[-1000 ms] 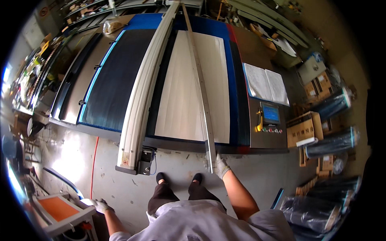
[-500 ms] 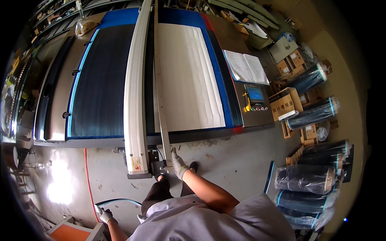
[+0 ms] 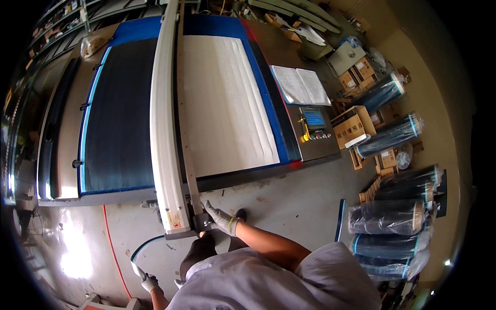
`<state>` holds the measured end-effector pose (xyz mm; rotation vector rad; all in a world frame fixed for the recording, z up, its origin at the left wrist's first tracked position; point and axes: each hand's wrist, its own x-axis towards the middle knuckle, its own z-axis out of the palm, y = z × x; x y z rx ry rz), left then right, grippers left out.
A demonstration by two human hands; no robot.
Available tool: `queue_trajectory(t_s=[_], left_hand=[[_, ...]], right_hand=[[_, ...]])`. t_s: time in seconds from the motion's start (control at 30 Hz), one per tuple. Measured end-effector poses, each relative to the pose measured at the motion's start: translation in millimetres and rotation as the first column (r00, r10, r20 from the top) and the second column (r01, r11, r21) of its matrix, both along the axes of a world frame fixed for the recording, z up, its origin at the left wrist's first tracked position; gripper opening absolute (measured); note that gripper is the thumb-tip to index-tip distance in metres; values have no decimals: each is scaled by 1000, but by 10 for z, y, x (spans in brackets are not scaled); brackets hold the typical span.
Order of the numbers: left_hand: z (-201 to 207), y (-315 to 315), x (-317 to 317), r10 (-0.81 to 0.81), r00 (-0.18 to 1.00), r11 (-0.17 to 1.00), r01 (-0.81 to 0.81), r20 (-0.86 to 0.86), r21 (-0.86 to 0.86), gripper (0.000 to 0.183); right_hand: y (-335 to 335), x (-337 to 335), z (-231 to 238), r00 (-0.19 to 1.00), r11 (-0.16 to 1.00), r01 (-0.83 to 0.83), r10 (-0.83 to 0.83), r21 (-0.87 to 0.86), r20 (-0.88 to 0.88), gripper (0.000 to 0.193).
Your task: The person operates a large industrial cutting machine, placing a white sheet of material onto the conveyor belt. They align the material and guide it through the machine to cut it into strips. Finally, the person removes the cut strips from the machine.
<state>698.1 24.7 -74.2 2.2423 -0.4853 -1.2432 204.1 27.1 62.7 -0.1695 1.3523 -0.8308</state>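
Note:
A grey-white knitted glove covers my right hand (image 3: 223,219). It rests against the near end of the narrow metal bar (image 3: 187,144), its visible fingers stretched out; its underside is hidden. That bar runs beside the white beam (image 3: 164,129), which spans the cutting table (image 3: 222,181). At the lower left, my gloved left hand (image 3: 150,282) is closed on a thin dark strip (image 3: 144,245) with a light-blue edge, which arches up and right above the floor. Left of the beam lies a dark sheet (image 3: 121,119); a whitish sheet (image 3: 219,108) lies to its right.
An open book (image 3: 300,85) and a control panel with a screen (image 3: 313,119) occupy the table's right end. Plastic-wrapped rolls (image 3: 385,217) and cartons (image 3: 355,124) line the right side. A red line (image 3: 114,253) crosses the floor. Another dark strip (image 3: 340,219) is at right.
The view has turned slightly, shifting the table leftward. My left hand has moved a little right, and the strip now arches higher. My right hand stays at the bar's end.

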Motion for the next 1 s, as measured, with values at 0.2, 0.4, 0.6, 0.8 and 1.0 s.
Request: queue_trajectory(t_s=[0.2, 0.4, 0.6, 0.8, 1.0], left_hand=[[84, -524, -195, 295, 953, 955, -297, -64, -21, 30], [1284, -2169, -1230, 46, 992, 830, 27, 117, -557, 31], [3400, -2834, -3652, -449, 823, 266, 496, 349, -827, 34], [3203, -1059, -7234, -569, -192, -264, 963, 800, 43, 47], [2249, -522, -7866, -920, 160, 109, 981, 359, -159, 57]], right_hand=[[84, -589, -125, 715, 917, -393, 256, -71, -651, 58], [1025, -2266, -99, 633, 912, 344, -399, -221, -664, 44], [1852, -4278, -336, -88, 911, 406, -41, -73, -995, 26], [1953, -5225, -428, -181, 966, 246, 131, 84, -975, 41], [1845, -5454, -116, -252, 988, 88, 148, 130, -956, 41]])
